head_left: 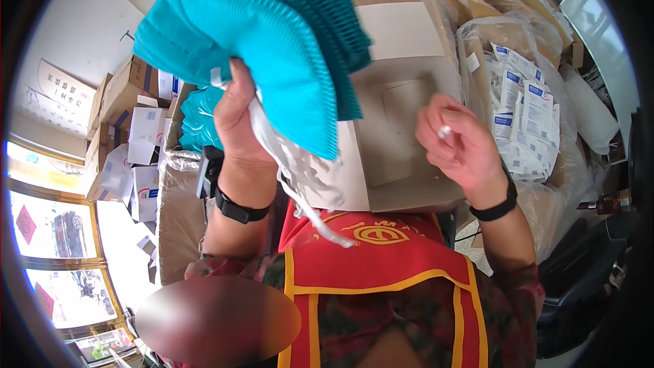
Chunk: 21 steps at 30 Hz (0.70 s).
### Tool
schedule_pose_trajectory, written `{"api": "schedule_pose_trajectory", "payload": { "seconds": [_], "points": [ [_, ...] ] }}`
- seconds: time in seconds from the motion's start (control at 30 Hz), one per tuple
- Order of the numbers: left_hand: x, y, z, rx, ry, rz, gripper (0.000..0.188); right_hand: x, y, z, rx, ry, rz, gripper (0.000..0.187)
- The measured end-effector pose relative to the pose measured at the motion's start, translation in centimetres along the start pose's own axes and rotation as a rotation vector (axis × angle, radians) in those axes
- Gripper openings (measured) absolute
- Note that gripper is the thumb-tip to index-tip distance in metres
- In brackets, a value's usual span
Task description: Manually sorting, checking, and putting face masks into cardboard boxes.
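My left hand (238,109) is closed round a stack of teal folded face masks (252,48), held up at the upper left. Their white straps (293,170) dangle loosely below the hand. My right hand (460,143) is raised to the right with its fingers curled in. A small white spot shows at its fingertips, too small to name. Between my hands, near my lap, stands an open cardboard box (402,197) with pale flaps and a greyish inside. The hanging straps partly cover its left side.
To the right, a plastic-lined carton (477,41) holds several white-and-blue packets (528,105). More teal masks (199,119) lie in a lined carton at the left. Several small white boxes (145,133) are stacked beyond it. A black chair (579,307) stands at the lower right.
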State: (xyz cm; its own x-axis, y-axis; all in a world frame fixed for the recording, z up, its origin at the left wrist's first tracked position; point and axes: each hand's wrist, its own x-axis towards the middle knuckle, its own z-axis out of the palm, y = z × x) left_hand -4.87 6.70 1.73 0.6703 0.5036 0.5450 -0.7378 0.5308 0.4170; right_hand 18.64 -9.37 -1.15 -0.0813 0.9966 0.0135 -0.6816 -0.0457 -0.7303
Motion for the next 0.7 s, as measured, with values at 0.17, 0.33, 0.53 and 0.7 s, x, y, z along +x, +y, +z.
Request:
{"api": "schedule_pose_trajectory", "payload": {
  "seconds": [0.17, 0.33, 0.53, 0.7],
  "points": [
    [1.6, -2.4, 2.1, -0.151, 0.01, -0.055, 0.047, 2.9, 2.1, 0.9, -0.013, 0.035, 0.042, 0.025],
    [3.6, -3.6, 2.5, -0.028, 0.046, -0.032, 0.055, 4.9, 5.1, 1.8, -0.191, 0.053, 0.113, 0.03],
    [3.7, -3.2, 1.1, 0.085, 0.154, -0.041, 0.077, 2.8, 5.7, 2.1, -0.059, 0.03, 0.234, 0.043],
    [3.7, -4.0, 2.6, 0.182, 0.321, 0.033, 0.035, 1.9, 4.9, 2.4, -0.158, -0.221, 0.13, 0.039]
  ]
}}
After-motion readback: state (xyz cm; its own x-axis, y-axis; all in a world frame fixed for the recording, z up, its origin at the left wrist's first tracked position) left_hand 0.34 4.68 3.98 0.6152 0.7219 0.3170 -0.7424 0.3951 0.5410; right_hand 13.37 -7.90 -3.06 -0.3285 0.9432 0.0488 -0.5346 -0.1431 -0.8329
